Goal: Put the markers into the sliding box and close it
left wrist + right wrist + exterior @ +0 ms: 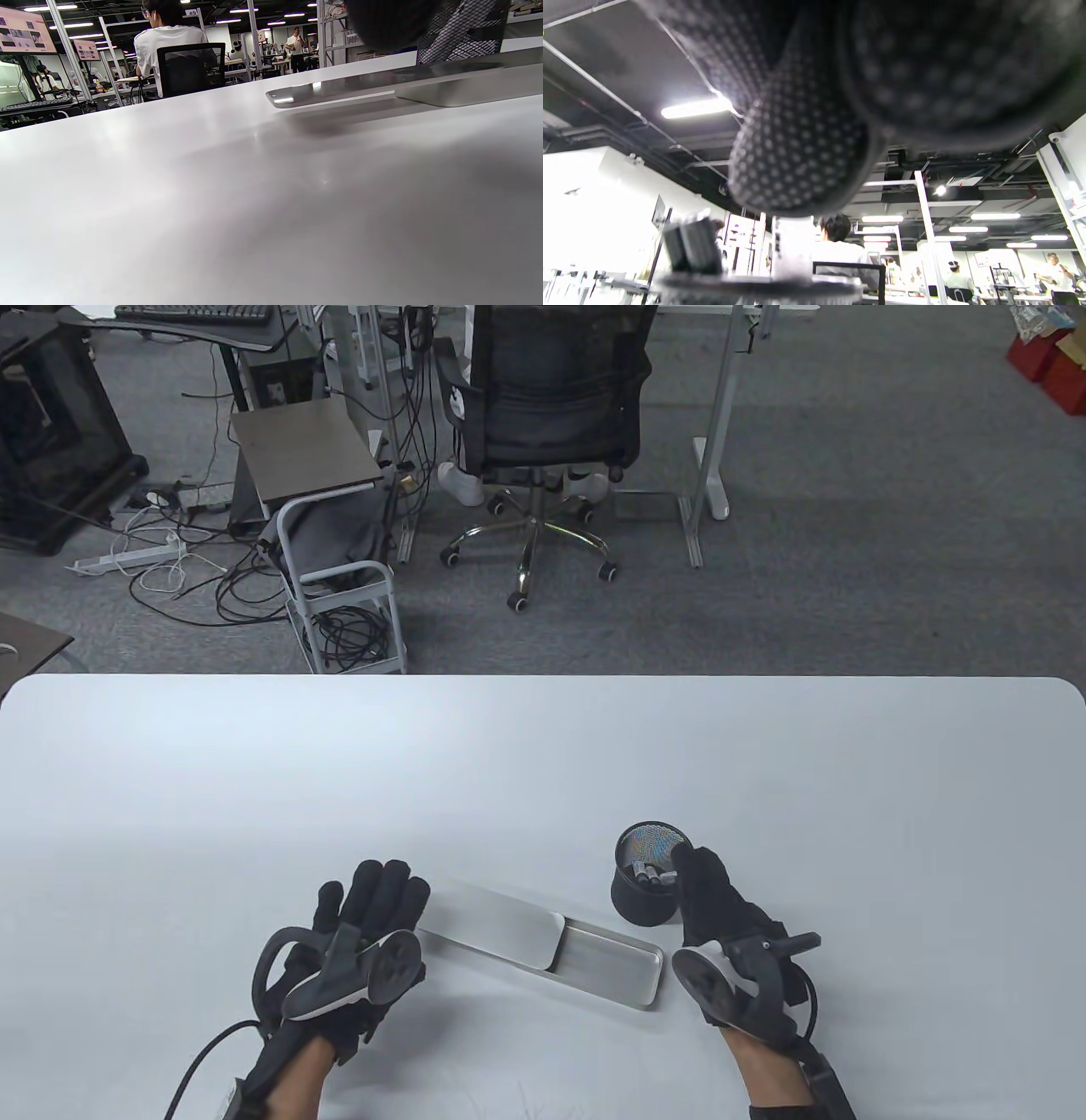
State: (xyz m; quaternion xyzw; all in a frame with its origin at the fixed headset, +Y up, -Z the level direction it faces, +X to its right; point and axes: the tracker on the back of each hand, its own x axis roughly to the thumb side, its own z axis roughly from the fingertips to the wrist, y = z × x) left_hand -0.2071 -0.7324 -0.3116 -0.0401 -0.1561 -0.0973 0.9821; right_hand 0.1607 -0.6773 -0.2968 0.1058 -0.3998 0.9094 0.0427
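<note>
Table view is showing a white counter (526,763) carrying a metal sliding box (543,943) near its front edge, lying at a slant. The box's lid (492,925) is sitting pulled back toward the left, leaving the right part of the tray uncovered, and no marker is lying in that bare part. Just beyond the tray's right end a black mesh pen cup (646,874) is standing upright, with the markers (649,872) resting inside it.

The left hand (356,950) is lying at the lid's left end, its grip spread with the fingers straight and held side by side; whether the fingertips are touching the lid I cannot tell. The right hand (721,916) is reaching over the near rim of the pen cup, fingers pointing down toward the markers. Whether its grip is pinching a marker or merely hanging above them I cannot tell.

The left wrist view is looking low across the counter at the side of the box and the mesh of the cup behind it. The right wrist view is mostly filled with dotted glove fingers (801,156) hanging over the cup's rim, with marker tops blurred below.

Beyond the counter a black office chair (543,407) is standing on grey carpet beside a small wheeled cart (339,585) with cables.
</note>
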